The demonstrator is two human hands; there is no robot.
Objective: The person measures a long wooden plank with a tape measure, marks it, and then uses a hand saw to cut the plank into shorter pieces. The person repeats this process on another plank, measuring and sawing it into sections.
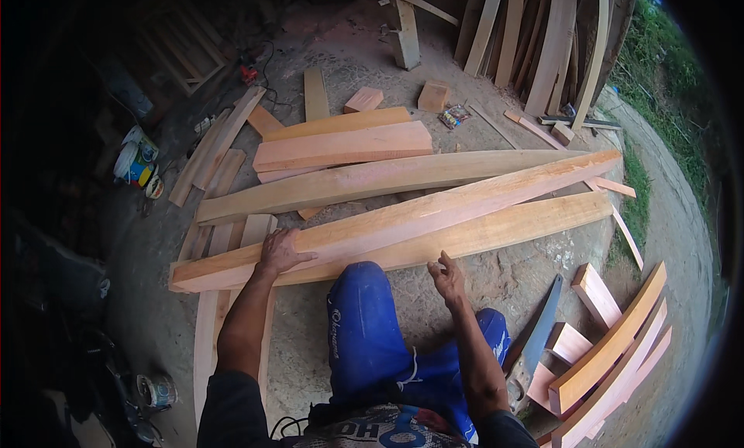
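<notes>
- Long, pink-and-tan squared wooden beam: slants across my view, left end over pale flat wooden planks.
- Left hand: thumb spread, laid on the beam toward its left end; I cannot tell whether the fingers grip.
- Right hand: half-open, fingers loosely bent, near a tan wooden plank.
- Blue-grey-bladed handsaw: I see it at right.
</notes>
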